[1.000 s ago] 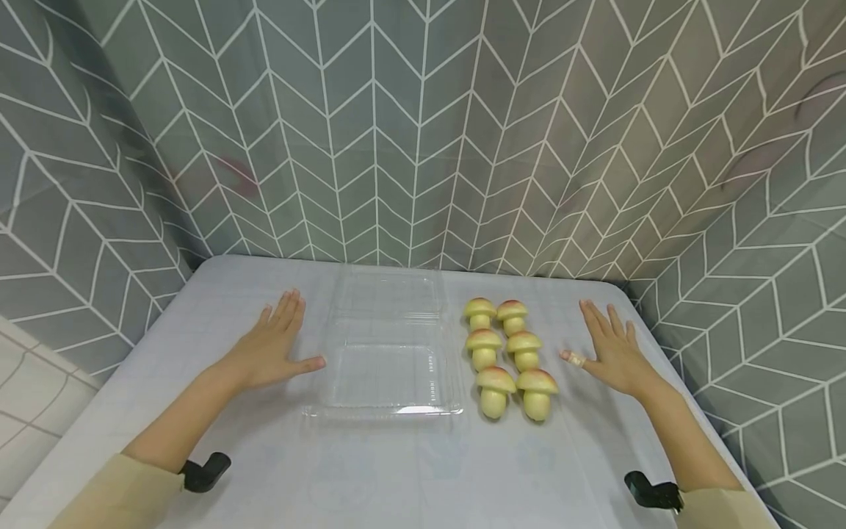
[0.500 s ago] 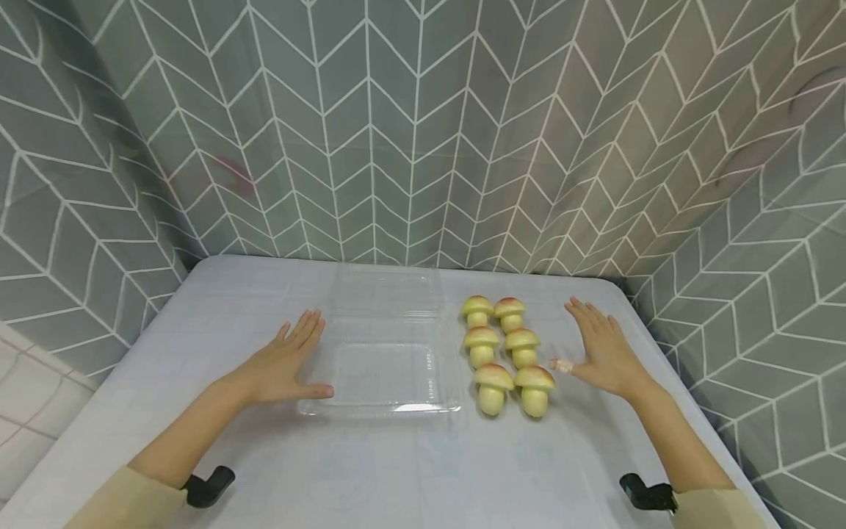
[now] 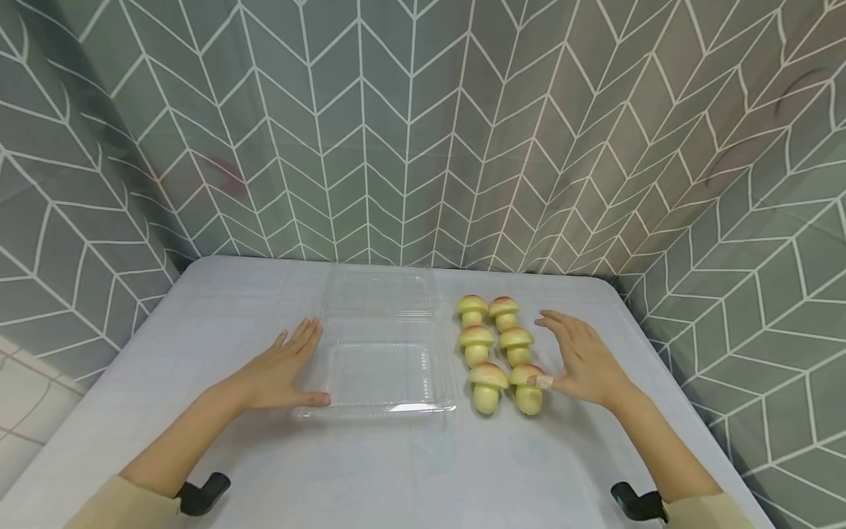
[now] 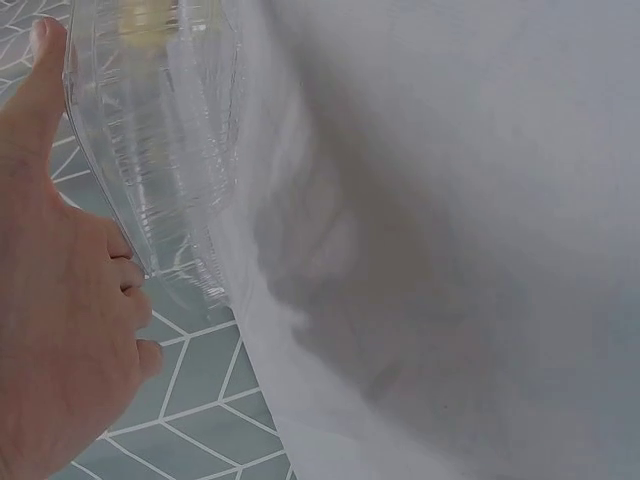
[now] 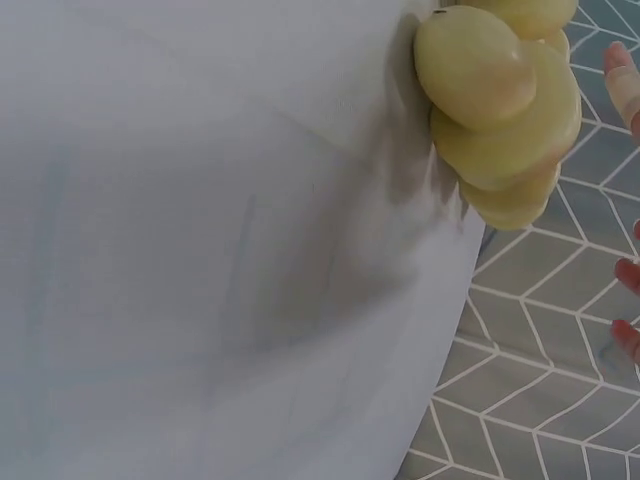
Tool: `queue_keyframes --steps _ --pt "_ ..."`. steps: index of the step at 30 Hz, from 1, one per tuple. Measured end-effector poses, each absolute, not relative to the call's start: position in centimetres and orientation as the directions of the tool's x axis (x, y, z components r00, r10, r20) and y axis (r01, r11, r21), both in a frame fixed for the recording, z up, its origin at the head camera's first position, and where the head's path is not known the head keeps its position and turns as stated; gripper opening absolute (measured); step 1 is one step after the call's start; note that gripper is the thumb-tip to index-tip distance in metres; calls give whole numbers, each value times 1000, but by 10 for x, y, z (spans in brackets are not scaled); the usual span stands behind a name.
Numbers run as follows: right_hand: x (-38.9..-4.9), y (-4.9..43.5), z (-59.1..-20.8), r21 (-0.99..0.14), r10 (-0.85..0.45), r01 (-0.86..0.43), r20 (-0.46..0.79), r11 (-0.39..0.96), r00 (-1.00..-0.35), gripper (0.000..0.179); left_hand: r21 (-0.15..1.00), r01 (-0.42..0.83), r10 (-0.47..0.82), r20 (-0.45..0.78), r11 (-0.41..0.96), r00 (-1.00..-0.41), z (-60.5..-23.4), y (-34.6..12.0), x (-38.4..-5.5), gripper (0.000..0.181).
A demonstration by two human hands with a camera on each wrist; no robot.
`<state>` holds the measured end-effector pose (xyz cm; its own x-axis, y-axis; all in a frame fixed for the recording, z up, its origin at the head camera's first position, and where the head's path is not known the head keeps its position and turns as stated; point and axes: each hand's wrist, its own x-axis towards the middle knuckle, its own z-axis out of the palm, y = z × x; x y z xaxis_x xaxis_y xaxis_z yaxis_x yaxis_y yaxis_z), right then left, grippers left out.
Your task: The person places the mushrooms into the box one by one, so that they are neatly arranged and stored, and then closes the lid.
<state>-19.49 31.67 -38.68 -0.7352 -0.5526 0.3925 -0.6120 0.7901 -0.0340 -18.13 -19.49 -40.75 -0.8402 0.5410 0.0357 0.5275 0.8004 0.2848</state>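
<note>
A clear plastic clamshell box (image 3: 377, 375) lies with its lid raised or folded back, left of centre on the table in the head view. My left hand (image 3: 274, 375) is at its left edge, fingers straight and thumb toward the near corner. In the left wrist view the fingers lie along the box wall (image 4: 150, 130); contact is hard to tell. To the right stand several pale yellow mushroom-shaped pieces with reddish caps, in two columns. My right hand (image 3: 588, 367) reaches beside them, fingers loosely spread. Its thumb overlaps the cap of the front right mushroom-shaped piece (image 3: 529, 400); touch cannot be told.
A white cloth covers the table (image 3: 370, 470). Grey patterned curtains (image 3: 396, 147) hang behind it and at both sides. Black wrist mounts (image 3: 205, 494) sit under both forearms. Pale tiles (image 3: 29, 397) show at the lower left.
My left hand has come right to the box's edge. The right hand has moved left, bringing its thumb over the front right mushroom-shaped piece. Box and pieces keep their places on the table.
</note>
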Motion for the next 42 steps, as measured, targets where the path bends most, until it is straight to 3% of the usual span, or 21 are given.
queue_keyframes --steps 18,28,42 --pt "-182 311 -405 25 -583 -609 318 793 -747 98 313 495 522 -2 810 -853 -405 -193 -175 120" --pt "-178 306 -418 42 -620 -642 313 766 -719 88 323 489 519 -6 810 -855 -404 -193 -176 120" --pt "-172 302 -424 -4 -580 -601 258 799 -773 84 331 493 523 1 804 -853 -402 -193 -173 121"
